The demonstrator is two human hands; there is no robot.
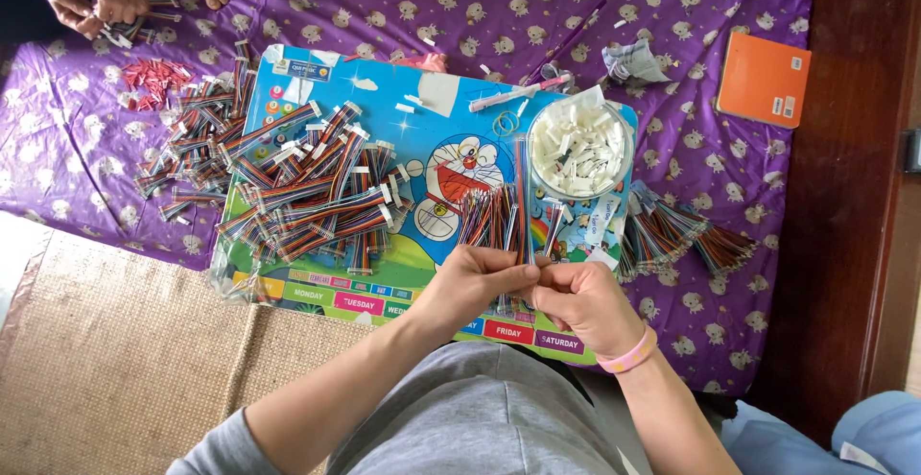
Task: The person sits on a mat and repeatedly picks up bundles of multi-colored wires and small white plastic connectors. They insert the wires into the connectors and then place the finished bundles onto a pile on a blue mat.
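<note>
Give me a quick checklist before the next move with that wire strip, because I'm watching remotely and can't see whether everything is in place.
1. Both hands on the work: ok. The left hand and right hand pinch one wire strip between them.
2. Strip end seated in a connector: cannot tell; the fingers hide it.
3. Connector supply: ok. The clear bowl holds many white connectors.
4. Loose strips within reach: ok. A row of wire strips lies on the blue mat just past the hands.
5. Finished pile kept apart: ok. The heap of finished strips sits to the left.
6. Other person's hands clear: ok, far corner.
</note>
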